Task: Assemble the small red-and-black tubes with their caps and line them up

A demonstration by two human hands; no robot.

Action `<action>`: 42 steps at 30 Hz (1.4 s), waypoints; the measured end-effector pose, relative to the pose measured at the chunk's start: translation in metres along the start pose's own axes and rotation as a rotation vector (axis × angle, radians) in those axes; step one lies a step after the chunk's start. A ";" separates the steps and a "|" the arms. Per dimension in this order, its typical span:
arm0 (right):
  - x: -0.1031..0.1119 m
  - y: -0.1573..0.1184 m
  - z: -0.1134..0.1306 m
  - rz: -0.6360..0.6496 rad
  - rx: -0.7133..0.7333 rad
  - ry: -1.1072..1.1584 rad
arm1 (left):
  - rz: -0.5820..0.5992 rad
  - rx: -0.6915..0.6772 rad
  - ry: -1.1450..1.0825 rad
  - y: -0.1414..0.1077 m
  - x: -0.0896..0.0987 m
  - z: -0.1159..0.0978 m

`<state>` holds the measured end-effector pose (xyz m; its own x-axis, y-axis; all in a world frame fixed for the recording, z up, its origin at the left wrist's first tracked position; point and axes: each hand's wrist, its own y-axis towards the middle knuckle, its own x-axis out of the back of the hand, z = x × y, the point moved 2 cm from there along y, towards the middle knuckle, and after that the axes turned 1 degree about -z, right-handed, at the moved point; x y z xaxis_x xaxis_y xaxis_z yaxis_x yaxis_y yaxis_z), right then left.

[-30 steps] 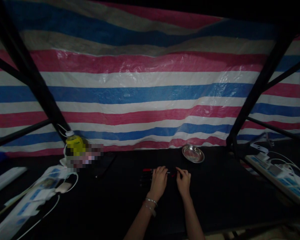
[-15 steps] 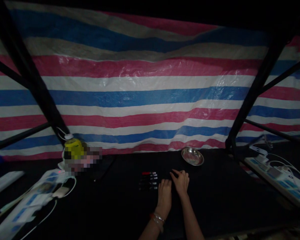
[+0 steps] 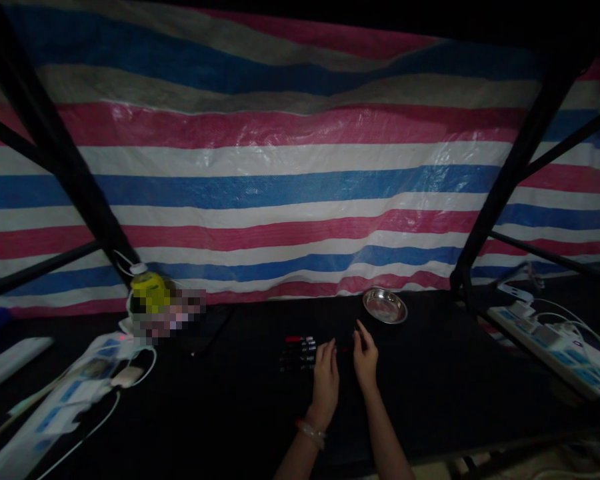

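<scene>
Several markers [image 3: 300, 352], one red and the others dark with white print, lie side by side in a row on the black table [image 3: 220, 413]. Just right of their ends is my left hand [image 3: 325, 380], its fingers stretched forward and close together, with a bracelet on the wrist. My right hand [image 3: 365, 359] is a little farther right, thumb and forefinger pinched. A small dark bit shows at its fingertips, too dim to name. Between the hands sits a tiny red spot [image 3: 345, 350], its kind unclear. Beyond my right hand stands a shiny round metal dish [image 3: 385, 307].
On the left are a power strip [image 3: 55, 413] with cables and a bottle of yellow liquid [image 3: 151, 292]. Another power strip [image 3: 555, 347] with plugs lies at right. Dark metal posts [image 3: 500, 180] flank a striped plastic sheet [image 3: 290, 193] behind the table.
My right hand has turned, its fingers now pointing forward instead of left. My left hand has rolled slightly and its fingertips reach farther forward. A red spot now shows between them.
</scene>
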<state>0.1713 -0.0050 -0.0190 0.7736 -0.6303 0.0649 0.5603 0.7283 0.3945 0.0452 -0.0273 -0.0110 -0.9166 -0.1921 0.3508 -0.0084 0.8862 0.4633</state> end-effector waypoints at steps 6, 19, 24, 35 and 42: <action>-0.012 -0.009 0.008 0.090 -0.007 0.071 | -0.059 0.025 -0.019 0.000 -0.002 0.009; -0.021 -0.009 0.021 0.213 -0.493 0.571 | -0.153 0.054 -0.080 0.000 0.012 -0.005; -0.024 -0.011 0.023 0.270 -0.532 0.628 | -0.148 0.069 -0.112 0.001 0.014 -0.009; -0.024 -0.012 0.016 0.235 -0.472 0.587 | -0.175 0.080 -0.158 0.000 0.012 -0.003; -0.022 -0.011 0.019 0.229 -0.444 0.549 | -0.192 0.068 -0.138 0.000 0.012 -0.003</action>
<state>0.1427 -0.0037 -0.0075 0.8572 -0.3090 -0.4120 0.3437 0.9390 0.0109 0.0359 -0.0308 -0.0042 -0.9415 -0.3046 0.1442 -0.2107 0.8660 0.4535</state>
